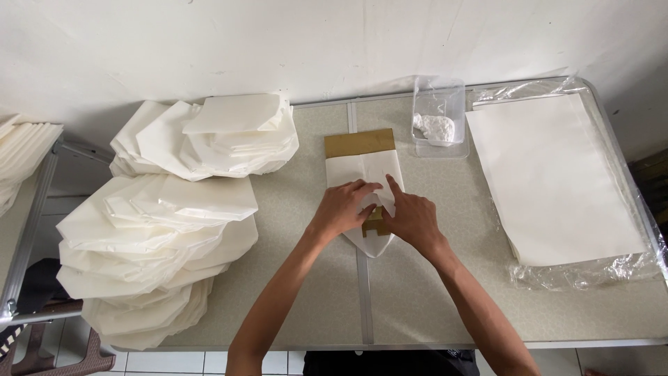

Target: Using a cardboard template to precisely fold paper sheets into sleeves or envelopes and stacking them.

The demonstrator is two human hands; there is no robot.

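Note:
A white paper sheet [362, 169] lies folded around a brown cardboard strip [359, 143] at the middle of the table, its near end folded to a point. My left hand [343, 207] presses flat on the left flap. My right hand [412, 218] presses the right flap, forefinger stretched toward the fold. Between the hands a bit of brown cardboard [374, 224] shows. Both hands touch the paper with fingers spread and grip nothing.
Tall heaps of folded white paper bags [156, 237] fill the table's left side, with another heap [216, 136] behind. A stack of flat white sheets [550, 174] on clear plastic lies at right. A clear plastic box [438, 118] holding white paste stands behind the hands. Table edge [417, 344] runs near me.

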